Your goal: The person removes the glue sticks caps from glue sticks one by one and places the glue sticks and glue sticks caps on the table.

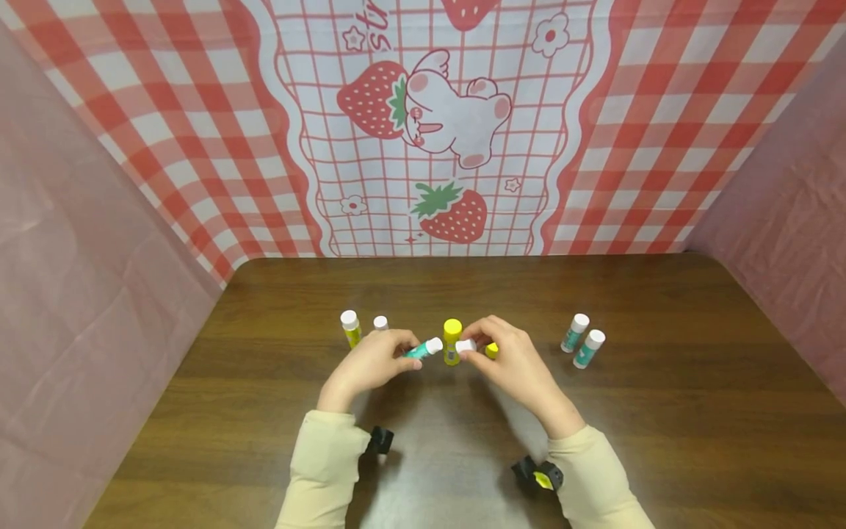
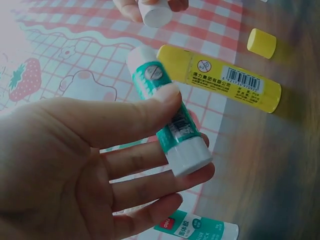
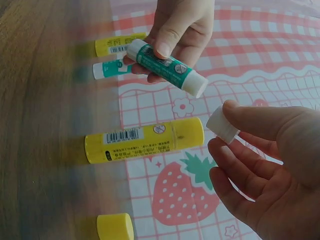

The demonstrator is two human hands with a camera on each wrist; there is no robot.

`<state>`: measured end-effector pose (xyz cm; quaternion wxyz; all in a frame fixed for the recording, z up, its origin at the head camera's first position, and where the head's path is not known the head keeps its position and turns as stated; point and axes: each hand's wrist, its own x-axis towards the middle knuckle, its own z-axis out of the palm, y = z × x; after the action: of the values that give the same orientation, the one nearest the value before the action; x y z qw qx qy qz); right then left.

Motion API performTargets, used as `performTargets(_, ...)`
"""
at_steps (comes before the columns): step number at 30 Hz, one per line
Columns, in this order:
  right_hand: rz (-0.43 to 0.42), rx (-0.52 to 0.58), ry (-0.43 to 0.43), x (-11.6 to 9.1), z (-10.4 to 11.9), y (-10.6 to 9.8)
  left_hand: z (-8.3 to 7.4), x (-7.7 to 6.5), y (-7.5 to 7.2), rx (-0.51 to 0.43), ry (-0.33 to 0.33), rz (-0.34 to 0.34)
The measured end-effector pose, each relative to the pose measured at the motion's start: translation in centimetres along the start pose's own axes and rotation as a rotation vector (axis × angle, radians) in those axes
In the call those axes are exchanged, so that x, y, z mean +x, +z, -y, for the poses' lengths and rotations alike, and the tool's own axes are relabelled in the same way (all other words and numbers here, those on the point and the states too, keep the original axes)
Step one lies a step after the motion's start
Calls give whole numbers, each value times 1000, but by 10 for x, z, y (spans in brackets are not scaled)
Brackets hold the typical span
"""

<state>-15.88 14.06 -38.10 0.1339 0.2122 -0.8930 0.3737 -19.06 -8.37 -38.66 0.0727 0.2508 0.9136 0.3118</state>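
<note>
My left hand [image 1: 377, 358] holds a teal glue stick [image 1: 423, 350] between thumb and fingers, tilted, its white upper end pointing toward my other hand. In my right hand [image 1: 512, 360] a small white cap [image 1: 465, 345] is pinched by the thumb and fingertips. A gap separates the cap from the teal glue stick, as the right wrist view shows. Between and just behind both hands stands a yellow glue stick [image 1: 452, 342], its barcode visible in the left wrist view. A small yellow cap [image 3: 115, 227] sits on the table beside my right hand, which partly hides it in the head view.
Left of my left hand stand a yellow glue stick with a white top [image 1: 351, 328] and a teal one [image 3: 107, 70], partly hidden by that hand. Two teal glue sticks with white caps [image 1: 575, 333] stand at the right. A strawberry-print cloth [image 1: 436, 147] hangs behind the wooden table [image 1: 694, 382].
</note>
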Motion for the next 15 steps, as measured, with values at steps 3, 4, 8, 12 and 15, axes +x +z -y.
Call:
performTargets(3,-11,-12,19,1,-1,-3,1,1,1,7,-3,-11)
performTargets(4,-15,-15,22,1,-2,-4,1,1,2,5,-6,-12)
performTargets(8,-27,-34,35,2,-5,-8,1,3,5,5,-36,-16)
performTargets(12,-51,-56,64,2,-10,-13,2,6,9,12,-63,-31)
performTargets(15,-66,-58,103,1,-14,-16,3,8,13,15,-72,-55)
